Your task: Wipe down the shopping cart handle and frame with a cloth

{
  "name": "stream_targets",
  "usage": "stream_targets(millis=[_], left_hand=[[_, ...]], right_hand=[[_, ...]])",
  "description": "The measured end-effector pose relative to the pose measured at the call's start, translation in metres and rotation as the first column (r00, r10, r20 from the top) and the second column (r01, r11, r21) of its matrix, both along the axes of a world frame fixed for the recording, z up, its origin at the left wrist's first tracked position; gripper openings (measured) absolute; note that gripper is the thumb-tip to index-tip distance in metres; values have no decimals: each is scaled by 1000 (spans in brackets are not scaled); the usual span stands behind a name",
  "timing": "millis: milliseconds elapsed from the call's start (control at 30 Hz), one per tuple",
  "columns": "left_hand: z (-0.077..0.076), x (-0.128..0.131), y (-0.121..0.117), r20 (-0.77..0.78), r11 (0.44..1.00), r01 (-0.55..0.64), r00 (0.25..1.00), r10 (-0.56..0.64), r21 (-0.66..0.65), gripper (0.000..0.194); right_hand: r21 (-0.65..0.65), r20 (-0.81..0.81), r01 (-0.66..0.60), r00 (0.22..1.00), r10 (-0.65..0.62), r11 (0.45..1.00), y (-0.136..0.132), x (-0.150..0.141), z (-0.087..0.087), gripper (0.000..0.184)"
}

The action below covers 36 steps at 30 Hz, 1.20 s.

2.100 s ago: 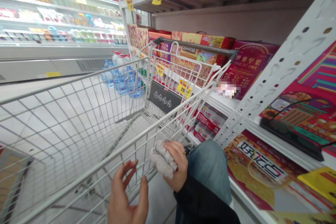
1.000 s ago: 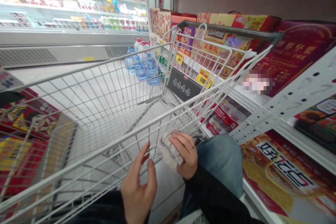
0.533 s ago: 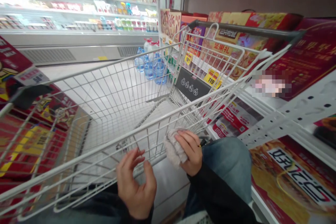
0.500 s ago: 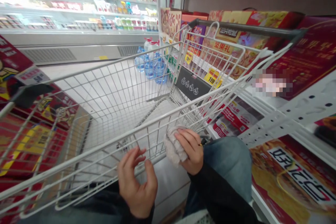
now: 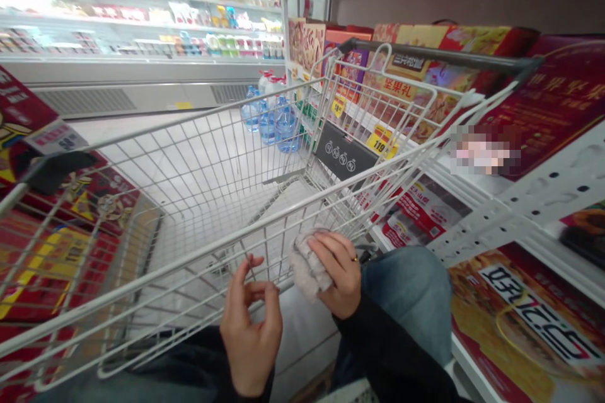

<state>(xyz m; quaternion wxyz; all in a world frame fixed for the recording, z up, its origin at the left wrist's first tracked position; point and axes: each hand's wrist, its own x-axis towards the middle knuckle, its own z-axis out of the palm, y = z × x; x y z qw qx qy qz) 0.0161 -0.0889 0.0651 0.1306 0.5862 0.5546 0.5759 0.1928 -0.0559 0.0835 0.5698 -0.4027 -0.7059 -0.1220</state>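
Supermarket shelves (image 5: 142, 12) lined the aisle beside a wire cart (image 5: 189, 266). The right hand (image 5: 338, 274) clenched its fingers around a grey fluffy bundle (image 5: 308, 264), while the left hand (image 5: 250, 334) held nothing, fingers loosely curled.

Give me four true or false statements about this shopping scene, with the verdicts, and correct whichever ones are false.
1. The right hand holds a grey fuzzy cloth bundle. True.
2. The left hand grips the rail of the white wire shopping cart. False: it holds nothing, and its fingers are loosely curled.
3. Large clear plastic water bottles stand inside the cart. False: they stand on the floor beyond its far end.
4. A yellow rectangular price tag reading 119 shows through the cart's far end. True.
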Motion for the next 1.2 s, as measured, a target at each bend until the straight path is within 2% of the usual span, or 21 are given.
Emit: stream_targets(millis=[100,167,233,367,433,600,667,733,800,900,967,1133,1200], left_hand=[[-1,0,-1,35,999,6,999,-4,-36,53],[-3,-1,-1,43,999,7,999,-4,-50,52],[-3,-2,0,28,999,4,1000,-3,-46,52],[-3,-2,1,19,1000,-2,1000,3,-23,51],[-3,-1,1,38,1000,3,999,-3,-14,50],[-4,-2,0,22,1000,23,999,-23,-9,49],[-4,-2,0,5,1000,20,1000,-20,-10,50],[-2,-3,0,-4,1000,14,1000,-14,-5,49],[1,-2,-1,-11,1000,13,1000,-13,0,49],[4,-2,-1,-28,1000,21,999,-21,1,50],[5,-1,-2,-34,1000,22,999,-22,2,50],[8,-1,-3,-28,999,32,999,-32,12,51],[9,-1,-4,-32,999,35,999,-35,14,50]], right_hand=[[37,-17,12,1000,-11,999,1,2,20,45],[33,-39,3,999,-2,999,3,1,23,45],[15,-60,-24,998,25,1000,3,-1,13,44],[-28,-57,-71,996,70,997,0,-6,-19,41],[-49,-42,-89,995,87,995,-2,-7,-21,42],[1,-102,-93,991,92,996,-2,-7,11,43],[25,-100,-88,991,90,996,0,-10,15,41],[39,-92,-83,992,86,996,2,-15,5,40],[42,-85,-79,993,82,996,2,-19,-12,38],[6,-36,-95,995,95,995,0,-21,-28,37],[-17,-8,-115,993,115,993,-2,-21,-24,38],[0,-51,-101,994,101,995,0,-19,10,40],[17,-82,-86,993,87,996,1,-19,12,41]])
